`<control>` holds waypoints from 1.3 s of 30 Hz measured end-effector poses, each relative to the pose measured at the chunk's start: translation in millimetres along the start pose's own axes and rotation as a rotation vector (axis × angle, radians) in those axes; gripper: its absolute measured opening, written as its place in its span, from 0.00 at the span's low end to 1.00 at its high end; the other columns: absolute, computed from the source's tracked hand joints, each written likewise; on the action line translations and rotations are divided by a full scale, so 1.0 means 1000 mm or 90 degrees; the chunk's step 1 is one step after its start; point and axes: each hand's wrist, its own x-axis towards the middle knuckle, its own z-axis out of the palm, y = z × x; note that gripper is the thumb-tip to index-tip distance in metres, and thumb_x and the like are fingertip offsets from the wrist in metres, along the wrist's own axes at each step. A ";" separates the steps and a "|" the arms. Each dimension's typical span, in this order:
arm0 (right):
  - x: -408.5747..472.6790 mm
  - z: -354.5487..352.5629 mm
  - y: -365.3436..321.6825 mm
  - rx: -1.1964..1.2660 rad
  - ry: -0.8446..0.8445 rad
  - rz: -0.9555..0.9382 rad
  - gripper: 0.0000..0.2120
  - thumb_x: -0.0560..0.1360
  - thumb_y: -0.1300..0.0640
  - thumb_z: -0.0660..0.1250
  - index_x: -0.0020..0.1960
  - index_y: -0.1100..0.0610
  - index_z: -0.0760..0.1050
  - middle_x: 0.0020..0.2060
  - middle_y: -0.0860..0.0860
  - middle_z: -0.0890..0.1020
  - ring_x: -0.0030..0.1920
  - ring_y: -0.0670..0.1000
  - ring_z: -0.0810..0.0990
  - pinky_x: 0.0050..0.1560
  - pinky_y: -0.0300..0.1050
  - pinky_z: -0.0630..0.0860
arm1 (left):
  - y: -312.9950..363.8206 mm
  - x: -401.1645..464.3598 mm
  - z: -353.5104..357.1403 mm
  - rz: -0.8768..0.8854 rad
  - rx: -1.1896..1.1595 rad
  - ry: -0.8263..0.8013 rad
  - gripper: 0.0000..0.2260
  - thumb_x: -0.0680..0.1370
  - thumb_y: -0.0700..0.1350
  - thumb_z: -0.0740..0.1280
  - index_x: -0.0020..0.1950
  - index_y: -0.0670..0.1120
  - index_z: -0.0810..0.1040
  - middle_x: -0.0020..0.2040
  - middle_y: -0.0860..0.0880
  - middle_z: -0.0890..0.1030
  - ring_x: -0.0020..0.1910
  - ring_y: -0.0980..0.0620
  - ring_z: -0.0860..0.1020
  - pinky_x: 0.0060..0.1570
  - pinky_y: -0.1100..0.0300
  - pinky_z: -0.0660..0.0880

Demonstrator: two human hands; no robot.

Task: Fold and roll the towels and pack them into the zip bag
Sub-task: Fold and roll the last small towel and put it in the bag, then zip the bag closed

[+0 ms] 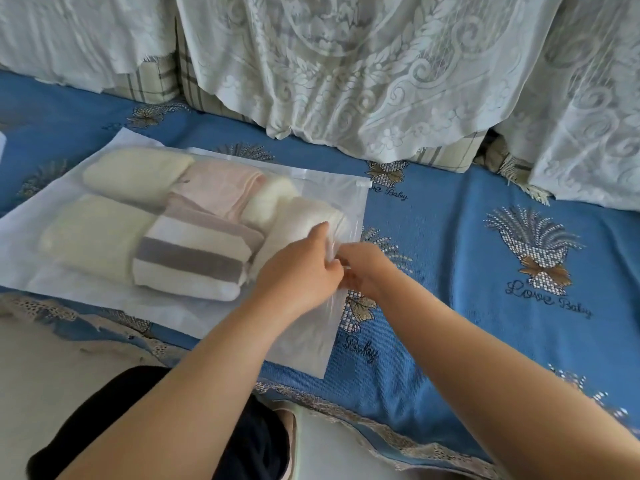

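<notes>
Head view is showing us pinching the zip bag mouth at centre frame with left hand and right hand, rolled towels already packed inside, sealing seemingly remaining.

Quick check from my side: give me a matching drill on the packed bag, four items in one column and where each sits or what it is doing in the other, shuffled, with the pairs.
Items:
1. striped towel
2. pink towel
3. zip slider
4. hands, left hand and right hand

States:
A. at the far corner of the zip bag
B. pinching the bag's open edge
C. near row inside the bag, grey bands
D. far row inside the bag, between cream rolls

Pairs: 1-C, 2-D, 3-A, 4-B
</notes>
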 end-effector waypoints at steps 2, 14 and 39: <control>0.006 -0.011 0.009 0.031 0.009 0.004 0.08 0.78 0.63 0.62 0.53 0.66 0.75 0.36 0.54 0.79 0.29 0.50 0.77 0.27 0.40 0.78 | -0.013 -0.001 -0.011 -0.022 -0.084 -0.002 0.15 0.78 0.51 0.59 0.65 0.54 0.68 0.40 0.54 0.80 0.42 0.50 0.79 0.44 0.54 0.75; 0.000 -0.055 0.039 0.539 -0.430 0.053 0.54 0.60 0.18 0.44 0.66 0.60 0.65 0.74 0.62 0.62 0.72 0.65 0.64 0.65 0.63 0.69 | -0.005 -0.036 0.049 0.118 0.336 0.080 0.45 0.65 0.57 0.73 0.77 0.47 0.56 0.43 0.44 0.76 0.39 0.44 0.76 0.32 0.55 0.68; 0.017 -0.053 0.018 0.268 -0.126 0.003 0.22 0.81 0.44 0.53 0.57 0.62 0.74 0.43 0.55 0.84 0.43 0.54 0.83 0.42 0.46 0.82 | -0.012 -0.006 0.030 0.104 0.195 0.181 0.15 0.79 0.53 0.56 0.58 0.50 0.78 0.43 0.48 0.80 0.45 0.44 0.77 0.40 0.54 0.73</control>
